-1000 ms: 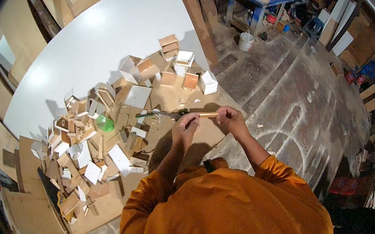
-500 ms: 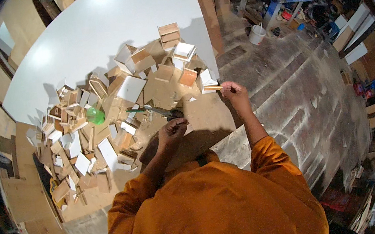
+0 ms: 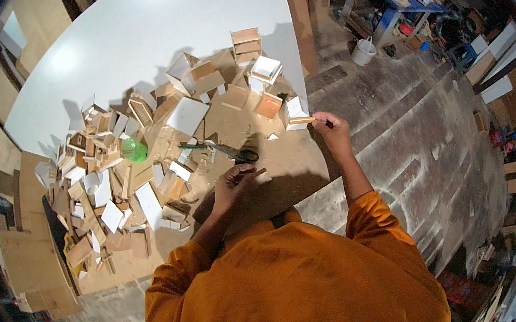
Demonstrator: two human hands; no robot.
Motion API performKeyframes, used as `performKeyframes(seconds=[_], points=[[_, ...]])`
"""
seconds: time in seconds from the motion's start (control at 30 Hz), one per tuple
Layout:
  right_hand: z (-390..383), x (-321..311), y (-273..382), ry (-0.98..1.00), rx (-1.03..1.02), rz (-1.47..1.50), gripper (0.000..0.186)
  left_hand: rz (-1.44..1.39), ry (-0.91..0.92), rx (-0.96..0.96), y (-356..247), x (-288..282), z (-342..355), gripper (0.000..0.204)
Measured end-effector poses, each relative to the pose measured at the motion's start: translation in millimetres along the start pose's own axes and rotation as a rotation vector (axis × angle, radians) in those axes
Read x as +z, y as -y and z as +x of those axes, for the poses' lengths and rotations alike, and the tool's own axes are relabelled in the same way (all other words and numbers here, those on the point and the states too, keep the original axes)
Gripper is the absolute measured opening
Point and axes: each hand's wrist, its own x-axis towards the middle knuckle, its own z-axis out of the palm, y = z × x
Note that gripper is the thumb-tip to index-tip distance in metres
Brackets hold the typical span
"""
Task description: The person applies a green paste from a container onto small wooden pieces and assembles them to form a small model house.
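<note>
My right hand (image 3: 335, 132) is closed in a pinch on the end of a thin wooden strip (image 3: 302, 120). The strip reaches left to a small white box-shaped piece (image 3: 295, 110) at the table's right edge; whether they touch is hard to tell. My left hand (image 3: 232, 188) is low over the near edge, thumb and fingers pinched together. By its fingertips shows a small pale bit (image 3: 263, 175), too small to name. Just beyond that hand lie dark-handled scissors (image 3: 246, 156), with a slim green tool (image 3: 194, 146) to their left.
Small wood and white board pieces (image 3: 111, 212) crowd the left and middle of the table, around a green transparent plastic item (image 3: 134, 151). A large white sheet (image 3: 130, 42) covers the far side. A white bucket (image 3: 363, 51) stands on the floor beyond, near a blue-framed bench (image 3: 394, 12).
The whole view has shifted, so the table sits further right. My left hand now lies a little further from the scissors. My right hand keeps its pinch on the strip.
</note>
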Motion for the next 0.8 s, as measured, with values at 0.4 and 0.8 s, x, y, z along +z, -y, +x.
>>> performKeyframes(seconds=[0.4, 0.8], points=[[-0.6, 0.7, -2.5, 0.009, 0.016, -0.040, 0.011, 0.048, 0.010, 0.056, 14.8, -2.0, -1.1, 0.020], [6.6, -0.5, -24.8, -0.033, -0.022, -0.069, 0.017, -0.008, 0.016, 0.144, 11.2, 0.7, -6.4, 0.017]])
